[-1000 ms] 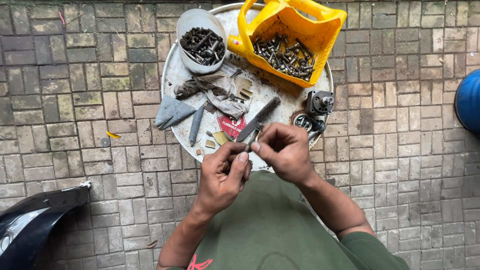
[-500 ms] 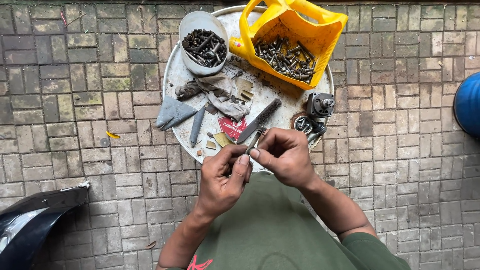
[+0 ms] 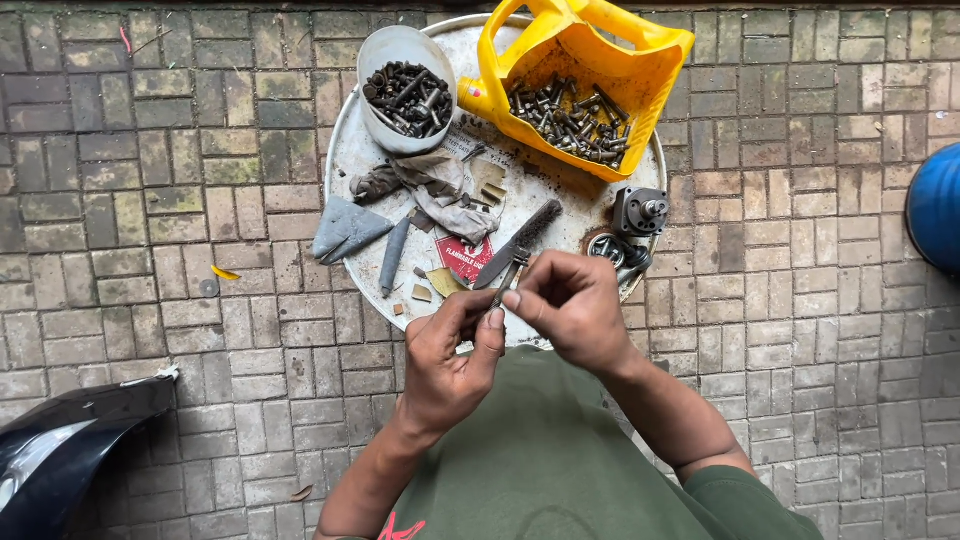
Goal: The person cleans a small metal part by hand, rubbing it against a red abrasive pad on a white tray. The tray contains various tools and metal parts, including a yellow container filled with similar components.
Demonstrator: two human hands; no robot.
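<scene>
My left hand (image 3: 450, 362) and my right hand (image 3: 572, 312) meet fingertip to fingertip over the near edge of a round metal tray (image 3: 345, 150). Between them they pinch a small slim metal part (image 3: 510, 278), which is mostly hidden by the fingers. Just beyond the fingertips a dark wire brush (image 3: 538, 225) lies slanted on the tray. A red card (image 3: 464, 258) lies flat beside the brush's handle.
On the tray stand a white bowl of bolts (image 3: 405, 95) and a cut-open yellow jug of bolts (image 3: 585, 95), with a grey rag (image 3: 440, 195) and a black machine part (image 3: 640, 210). A blue object (image 3: 935, 205) sits at right and a black fender (image 3: 60, 450) at bottom left, on brick paving.
My fingers have shifted slightly on the small part while both hands stay in the same place. Nothing on the tray has moved.
</scene>
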